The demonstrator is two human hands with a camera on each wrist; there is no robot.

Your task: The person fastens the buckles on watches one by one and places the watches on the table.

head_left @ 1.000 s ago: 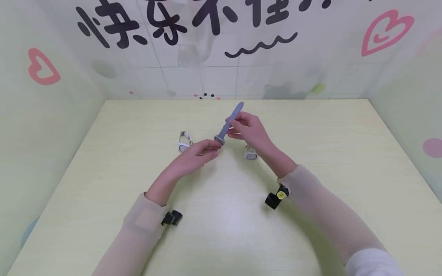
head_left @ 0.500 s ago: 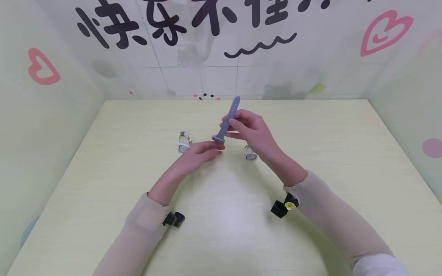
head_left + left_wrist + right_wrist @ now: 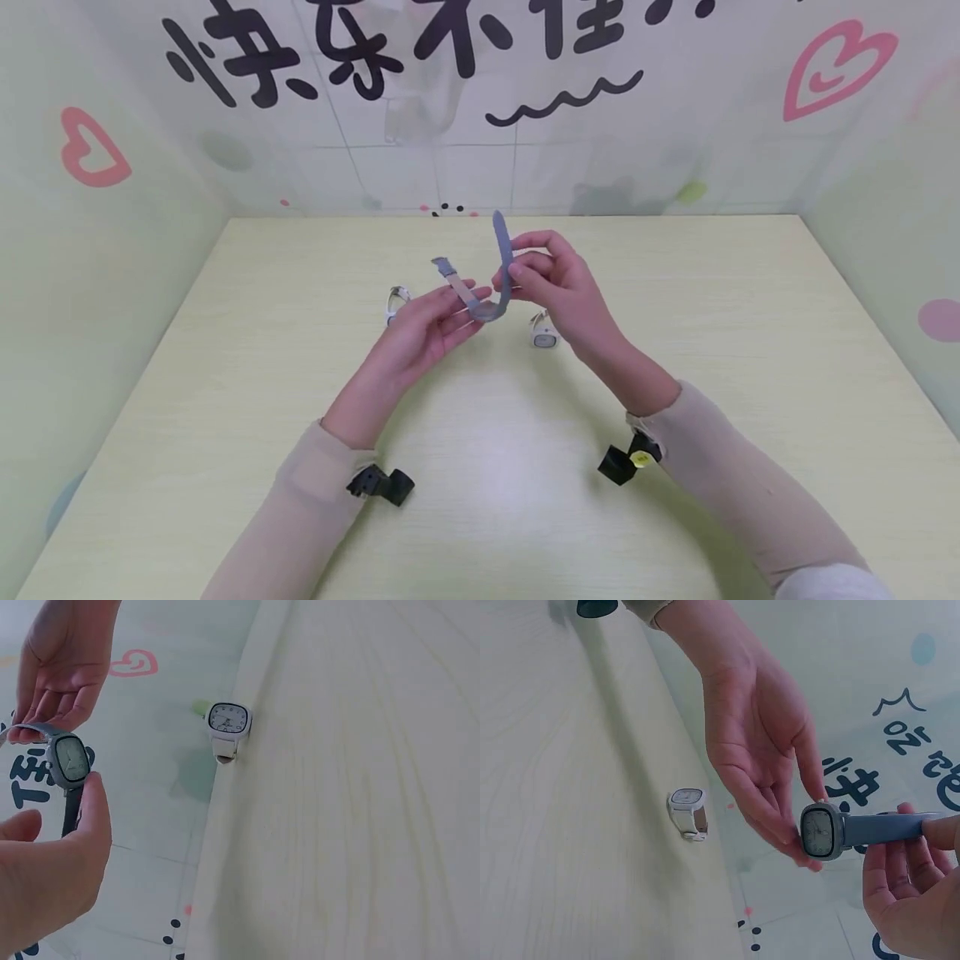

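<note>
A blue-grey wristwatch [image 3: 491,310] is held up above the table, its strap unbuckled and bent into a U in the head view. My right hand [image 3: 558,279] pinches one strap half between thumb and fingers. My left hand [image 3: 420,333] holds the case from the other side, its fingertips at the case edge. In the right wrist view the watch face [image 3: 820,831] shows, with the left thumb and fingers on either side of it. The other strap half [image 3: 453,279], with the buckle, rises over the left fingers.
One white wristwatch [image 3: 544,335] lies on the pale wooden table [image 3: 495,467] below my right hand. Another white wristwatch [image 3: 396,302] lies partly hidden behind my left hand. A wall sheet [image 3: 465,167] with lettering stands behind the table.
The watch has turned from a nearly straight line to an open U, so the buckle half now shows. My left hand has rolled palm upward; my right hand has shifted slightly right.
</note>
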